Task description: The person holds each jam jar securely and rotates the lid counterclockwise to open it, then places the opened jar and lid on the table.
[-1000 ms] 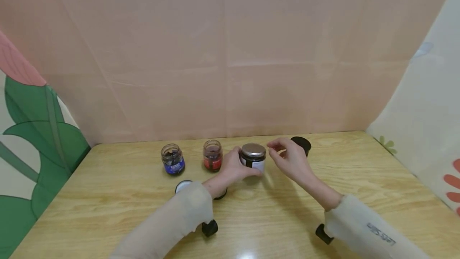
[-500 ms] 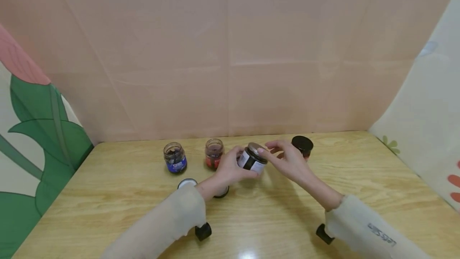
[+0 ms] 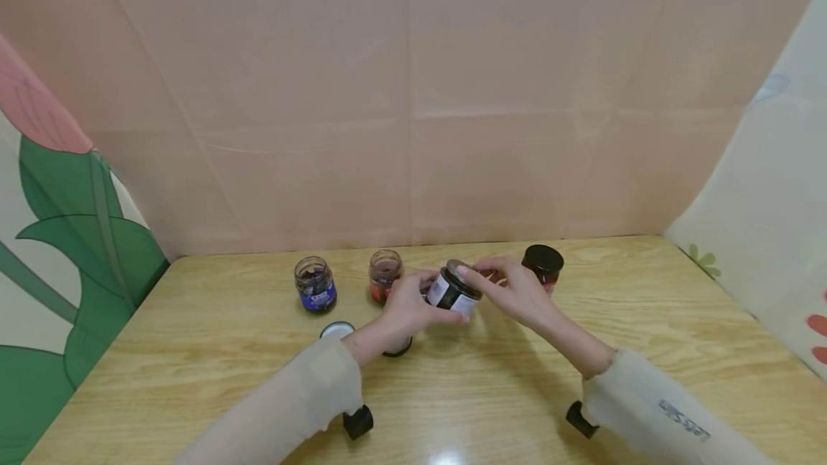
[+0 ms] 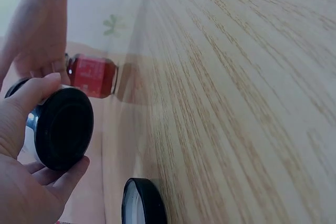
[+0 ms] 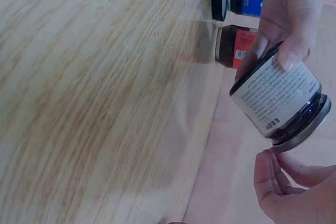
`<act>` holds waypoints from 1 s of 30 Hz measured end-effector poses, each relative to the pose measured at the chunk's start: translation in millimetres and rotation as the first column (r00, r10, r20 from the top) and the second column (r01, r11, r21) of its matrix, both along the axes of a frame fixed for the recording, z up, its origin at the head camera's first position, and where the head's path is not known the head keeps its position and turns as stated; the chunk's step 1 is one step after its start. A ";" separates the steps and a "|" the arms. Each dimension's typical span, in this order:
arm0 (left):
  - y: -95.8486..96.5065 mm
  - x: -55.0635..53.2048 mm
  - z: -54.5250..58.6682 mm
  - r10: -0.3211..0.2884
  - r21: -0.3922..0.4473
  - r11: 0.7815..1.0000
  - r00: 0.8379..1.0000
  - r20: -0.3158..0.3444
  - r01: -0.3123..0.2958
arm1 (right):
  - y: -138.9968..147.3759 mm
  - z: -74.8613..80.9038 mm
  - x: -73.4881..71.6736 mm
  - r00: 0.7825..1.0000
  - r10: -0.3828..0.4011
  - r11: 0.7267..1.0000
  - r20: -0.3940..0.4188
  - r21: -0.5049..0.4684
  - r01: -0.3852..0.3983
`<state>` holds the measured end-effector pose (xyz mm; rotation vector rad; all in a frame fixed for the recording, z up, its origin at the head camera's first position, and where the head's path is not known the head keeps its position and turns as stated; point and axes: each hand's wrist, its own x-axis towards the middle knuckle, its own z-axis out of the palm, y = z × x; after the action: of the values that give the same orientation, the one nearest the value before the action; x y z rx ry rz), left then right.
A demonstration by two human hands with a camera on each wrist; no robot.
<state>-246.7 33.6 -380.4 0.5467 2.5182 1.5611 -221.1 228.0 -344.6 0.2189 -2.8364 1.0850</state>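
My left hand [image 3: 408,306] grips a dark glass jar [image 3: 448,296] with a white label, held tilted above the table with its top leaning toward the upper right. Its metal lid [image 5: 310,127] is on the mouth. At the lid's edge, my right hand [image 3: 520,296] pinches with curled fingertips and thumb; part of that contact is hidden. The left wrist view shows the jar's dark round base [image 4: 65,129], with my left thumb and fingers around its side.
Left of the hands stand lidless jars, one blue-labelled [image 3: 316,294] and one red-labelled [image 3: 382,280]. A dark-lidded red jar [image 3: 543,261] stands behind my right hand. Lids lie on the wooden table [image 3: 194,350], one white inside [image 3: 337,329], another [image 3: 398,348] partly behind my left arm.
The upright jar has been tilted toward my right hand. My right fingers, first apart from it, have come onto the lid.
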 end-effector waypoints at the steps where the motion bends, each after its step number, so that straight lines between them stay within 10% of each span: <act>1: -0.4 0.3 0.3 -0.002 0.000 1.000 1.000 0.001 0.002 | -0.3 0.1 0.0 1.000 -0.003 1.000 0.009 0.004 0.002; 30: 3.2 9.7 3.7 -0.026 -0.101 0.995 0.992 -0.126 0.013 | 0.4 -1.8 -2.4 0.995 -0.090 0.995 0.038 0.051 0.088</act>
<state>-237.0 36.8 -376.7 0.6754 2.6583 1.4268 -223.5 228.4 -346.5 0.0739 -2.8793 1.0146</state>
